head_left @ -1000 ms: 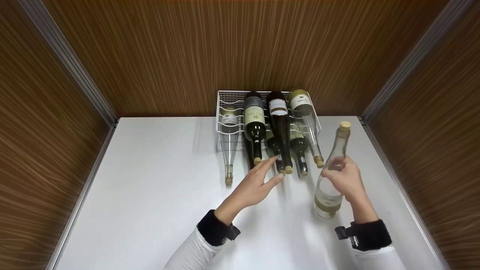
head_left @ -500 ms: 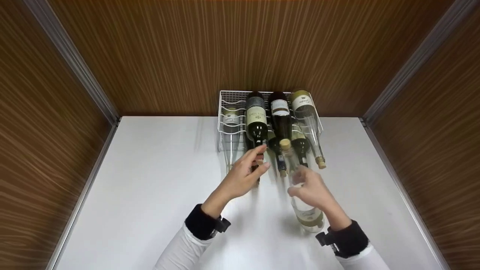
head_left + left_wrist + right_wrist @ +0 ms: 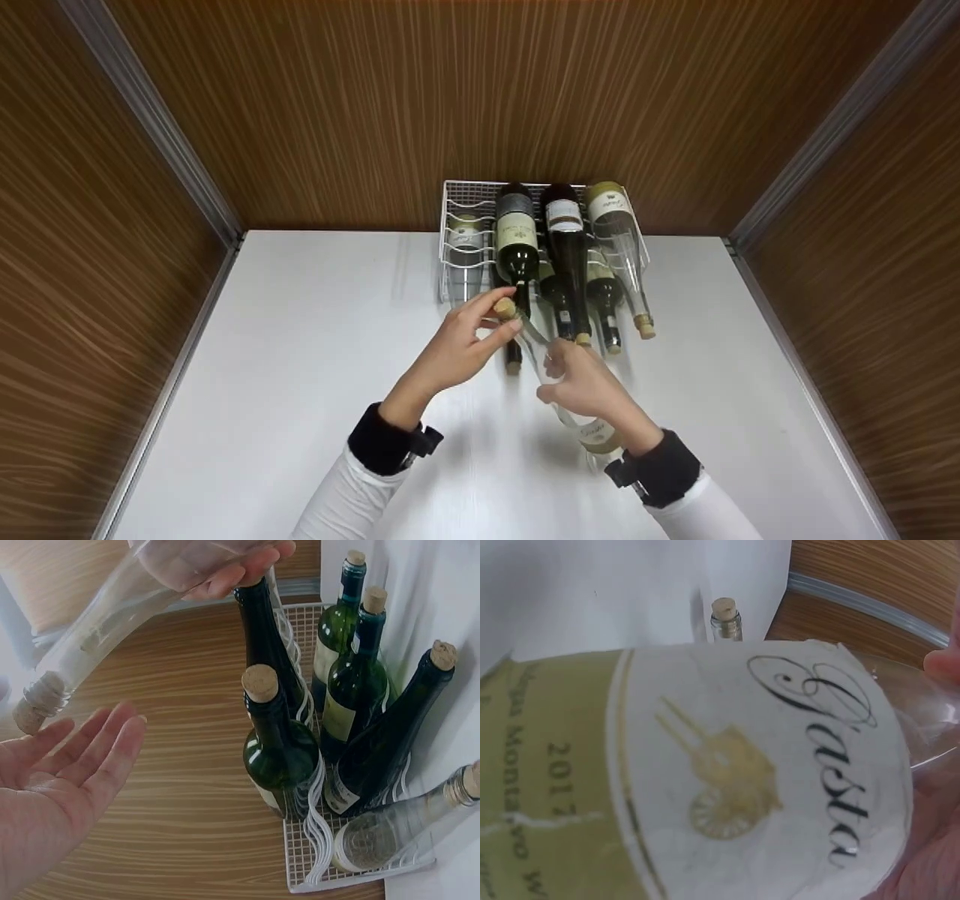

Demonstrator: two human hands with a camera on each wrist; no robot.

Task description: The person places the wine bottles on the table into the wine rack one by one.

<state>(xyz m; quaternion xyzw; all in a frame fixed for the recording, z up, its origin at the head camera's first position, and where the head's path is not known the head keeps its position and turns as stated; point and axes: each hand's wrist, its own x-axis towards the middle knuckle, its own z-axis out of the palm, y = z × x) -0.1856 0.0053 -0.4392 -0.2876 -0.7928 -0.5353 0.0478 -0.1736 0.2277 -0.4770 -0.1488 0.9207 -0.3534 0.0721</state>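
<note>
My right hand (image 3: 571,373) grips a clear corked bottle (image 3: 551,379) by its shoulder and holds it tilted above the white table (image 3: 300,390), neck up and to the left. Its cream label (image 3: 727,765) fills the right wrist view. The bottle's cork (image 3: 505,307) lies against the fingers of my left hand (image 3: 480,330). In the left wrist view that left hand (image 3: 82,757) shows a flat palm with straight fingers, the cork (image 3: 31,709) just beside them. Behind stands a white wire rack (image 3: 457,225).
The rack holds several bottles lying with their necks toward me: a dark one (image 3: 515,247), another dark one (image 3: 568,259), a clear one (image 3: 621,240) and more below. Wood-grain walls (image 3: 480,97) close in the table at the back and on both sides.
My right hand has carried the clear bottle leftward from the table's right side and tipped it from upright to slanted. My left hand rose slightly and now meets its cork.
</note>
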